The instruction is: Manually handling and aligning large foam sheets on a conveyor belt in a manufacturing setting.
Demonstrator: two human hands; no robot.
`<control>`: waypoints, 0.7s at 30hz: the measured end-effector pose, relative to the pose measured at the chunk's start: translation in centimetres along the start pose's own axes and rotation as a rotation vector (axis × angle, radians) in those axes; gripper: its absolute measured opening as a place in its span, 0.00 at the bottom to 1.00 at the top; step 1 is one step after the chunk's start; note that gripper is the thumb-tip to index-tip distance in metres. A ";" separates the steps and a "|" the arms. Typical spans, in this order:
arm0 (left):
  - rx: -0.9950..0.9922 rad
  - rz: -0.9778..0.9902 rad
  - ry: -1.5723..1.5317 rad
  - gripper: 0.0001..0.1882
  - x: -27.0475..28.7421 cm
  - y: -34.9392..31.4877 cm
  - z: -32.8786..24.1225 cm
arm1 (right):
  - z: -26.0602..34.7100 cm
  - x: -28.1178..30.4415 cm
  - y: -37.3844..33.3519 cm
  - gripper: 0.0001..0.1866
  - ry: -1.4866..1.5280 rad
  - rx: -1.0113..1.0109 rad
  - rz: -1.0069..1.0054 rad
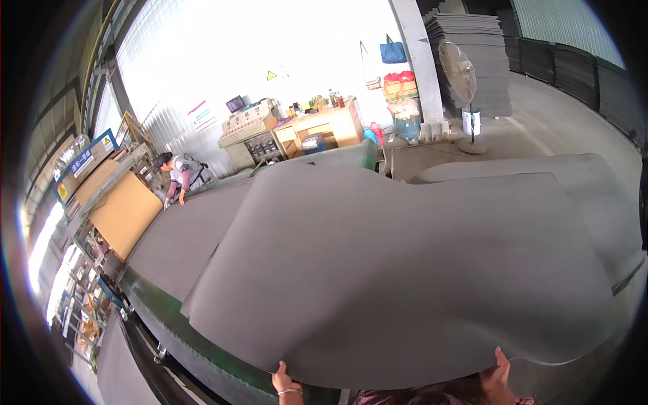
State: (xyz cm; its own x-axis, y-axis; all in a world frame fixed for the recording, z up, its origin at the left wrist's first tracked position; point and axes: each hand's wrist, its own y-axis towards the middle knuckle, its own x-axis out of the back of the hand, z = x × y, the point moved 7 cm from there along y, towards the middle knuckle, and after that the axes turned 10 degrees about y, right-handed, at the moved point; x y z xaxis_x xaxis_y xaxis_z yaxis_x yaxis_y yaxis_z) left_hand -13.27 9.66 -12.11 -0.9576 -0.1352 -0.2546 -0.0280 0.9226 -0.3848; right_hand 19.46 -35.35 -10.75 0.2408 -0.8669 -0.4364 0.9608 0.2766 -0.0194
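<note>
A large, flexible grey sheet [398,270] spreads in front of me, bulging and curving across its surface. My left hand [286,381], with a band at the wrist, pinches its near edge, thumb on top and fingers hidden underneath. Further right along the same edge, my right hand [497,376] grips the sheet, its thumb pointing up and its other fingers mostly out of sight. The sheet's left part lies over a green conveyor belt [162,317]. Beyond that left edge, another flat grey sheet [196,233] rests on the belt.
At the far left, a person [183,177] leans over the belt beside a machine with a tan panel [125,214]. A control console [251,128] and wooden desk [324,128] stand by the wall. A fan [466,88] and stacked grey sheets [476,61] are at the back right.
</note>
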 end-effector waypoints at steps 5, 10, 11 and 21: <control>-0.090 -0.066 -0.002 0.13 2.0 4.5 -2.4 | 1.4 -4.7 5.9 0.20 -0.014 0.077 0.127; -0.109 -0.078 0.029 0.12 4.0 16.6 -3.1 | 5.8 -17.2 10.2 0.20 -0.678 0.844 0.489; -0.119 -0.120 0.088 0.12 5.6 19.3 -3.8 | 5.9 -19.6 11.4 0.18 -0.279 0.549 0.474; 0.126 0.526 -0.141 0.19 -14.0 -5.7 -5.2 | 4.9 -34.0 9.2 0.13 -0.185 0.236 0.788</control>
State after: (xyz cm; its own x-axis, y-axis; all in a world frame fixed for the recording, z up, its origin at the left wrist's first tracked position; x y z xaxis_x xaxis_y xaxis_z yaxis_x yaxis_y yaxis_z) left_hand -1.24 8.18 -1.70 -0.7854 0.2769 -0.5536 0.4861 0.8296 -0.2746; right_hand 20.83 -5.34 8.30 0.8521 -0.5158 -0.0888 0.5005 0.7534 0.4264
